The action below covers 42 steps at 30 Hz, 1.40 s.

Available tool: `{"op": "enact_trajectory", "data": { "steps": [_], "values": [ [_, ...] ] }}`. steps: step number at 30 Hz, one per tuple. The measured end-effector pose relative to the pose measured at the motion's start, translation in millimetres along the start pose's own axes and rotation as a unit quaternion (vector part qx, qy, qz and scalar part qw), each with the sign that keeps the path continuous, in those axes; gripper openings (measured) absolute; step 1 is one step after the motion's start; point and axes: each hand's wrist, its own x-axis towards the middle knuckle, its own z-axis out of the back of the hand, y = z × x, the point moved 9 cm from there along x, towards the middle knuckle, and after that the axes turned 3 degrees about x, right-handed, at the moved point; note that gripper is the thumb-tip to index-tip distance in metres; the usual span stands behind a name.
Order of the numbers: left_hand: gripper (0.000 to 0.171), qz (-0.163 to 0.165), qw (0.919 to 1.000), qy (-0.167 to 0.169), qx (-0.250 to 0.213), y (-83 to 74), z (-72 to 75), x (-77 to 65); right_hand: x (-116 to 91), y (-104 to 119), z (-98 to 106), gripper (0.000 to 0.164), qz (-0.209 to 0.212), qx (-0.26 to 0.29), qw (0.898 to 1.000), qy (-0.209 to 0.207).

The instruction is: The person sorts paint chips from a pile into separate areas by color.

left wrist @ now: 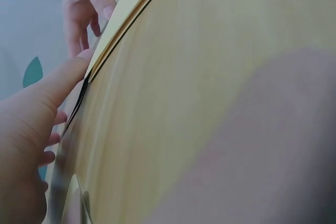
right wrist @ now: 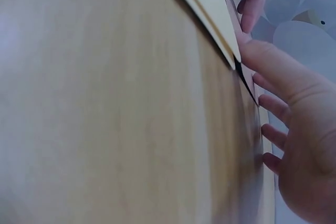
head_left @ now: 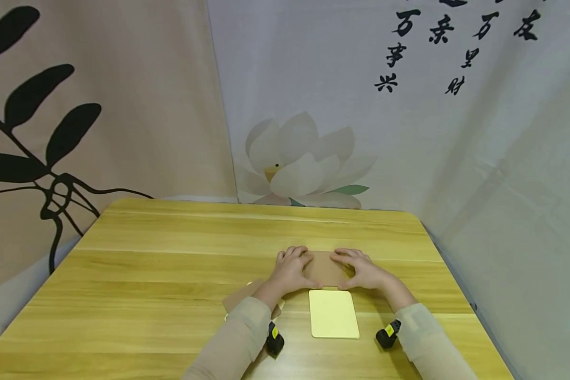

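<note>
A brown rectangular card (head_left: 324, 268) lies on the table between both hands. My left hand (head_left: 290, 270) holds its left side, thumb at the near corner and fingers at the far corner. Mirroring it, my right hand (head_left: 363, 272) holds the right side the same way. Just in front of the thumbs lies a pale yellow card (head_left: 334, 314) with rounded corners. In the left wrist view, the yellow card (left wrist: 128, 6) shows more than one thin layer at its edge, close to the left thumb. The right thumb is near its corner in the right wrist view.
More brown and yellow cards (head_left: 239, 296) lie loosely under the left forearm, partly hidden by it. The wooden table (head_left: 161, 264) reaches back to a fabric backdrop (head_left: 309, 79) with a printed lotus and characters. Each wrist wears a black camera.
</note>
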Motion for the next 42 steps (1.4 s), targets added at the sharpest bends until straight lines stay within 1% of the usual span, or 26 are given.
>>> {"op": "enact_trajectory", "data": {
  "steps": [5, 11, 17, 23, 26, 30, 35, 42],
  "values": [
    [0.084, -0.001, 0.9999, -0.005, -0.013, 2.6, -1.0, -2.0, -2, -1, 0, 0.086, 0.000, 0.001, 1.000, -0.002],
    [0.081, -0.003, 0.9986, -0.021, -0.049, 2.1, 8.0, -7.4, -8, 2, 7, 0.084, 0.000, 0.002, 1.000, -0.030],
    [0.082, 0.001, 0.9972, -0.032, -0.068, 3.4, 17.4, -13.8, -14, 11, 15, 0.082, -0.001, 0.007, 0.998, -0.061],
    [0.082, -0.002, 0.9960, -0.036, -0.082, 3.1, 25.5, -19.5, -20, 27, 17, 0.080, 0.011, 0.002, 0.996, -0.091],
    [0.083, -0.001, 0.9954, -0.043, -0.086, 5.1, 28.7, -23.4, -22, 35, 16, 0.080, 0.022, 0.002, 0.994, -0.104],
    [0.085, 0.003, 0.9941, -0.052, -0.096, 8.1, 34.9, -29.5, -23, 42, 13, 0.080, 0.029, 0.017, 0.993, -0.112],
    [0.086, -0.003, 0.9913, -0.064, -0.115, 9.6, 44.4, -38.0, -21, 53, 8, 0.080, 0.036, 0.022, 0.992, -0.119],
    [0.086, -0.014, 0.9881, -0.084, -0.128, 14.3, 55.8, -51.1, -15, 68, -2, 0.080, 0.055, 0.021, 0.992, -0.114]
  ]
}}
